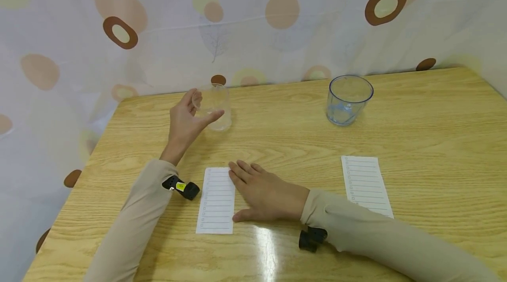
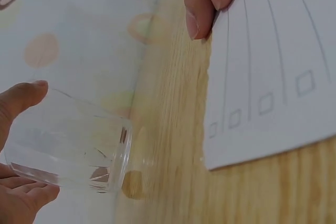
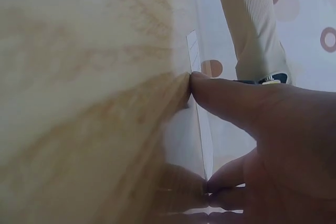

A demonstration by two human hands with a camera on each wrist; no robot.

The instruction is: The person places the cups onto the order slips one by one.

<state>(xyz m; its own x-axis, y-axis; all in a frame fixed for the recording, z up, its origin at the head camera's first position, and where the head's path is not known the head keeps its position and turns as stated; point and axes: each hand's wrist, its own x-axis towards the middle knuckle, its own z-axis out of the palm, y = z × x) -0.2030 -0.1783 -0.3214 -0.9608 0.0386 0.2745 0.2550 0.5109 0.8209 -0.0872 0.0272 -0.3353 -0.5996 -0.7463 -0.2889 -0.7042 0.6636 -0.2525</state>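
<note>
My left hand holds a clear plastic cup toward the back left, thumb on the near side and fingers round the far side. In the left wrist view the cup sits between thumb and fingers, its base close to the tabletop. Palm down, my right hand rests along the right edge of a white lined checklist sheet. Its fingers are straight, and in the right wrist view the thumb and fingertips touch down at the sheet's edge.
A clear cup with a blue rim stands at the back right. A second lined sheet lies partly behind my right forearm. The wooden table ends at a patterned curtain.
</note>
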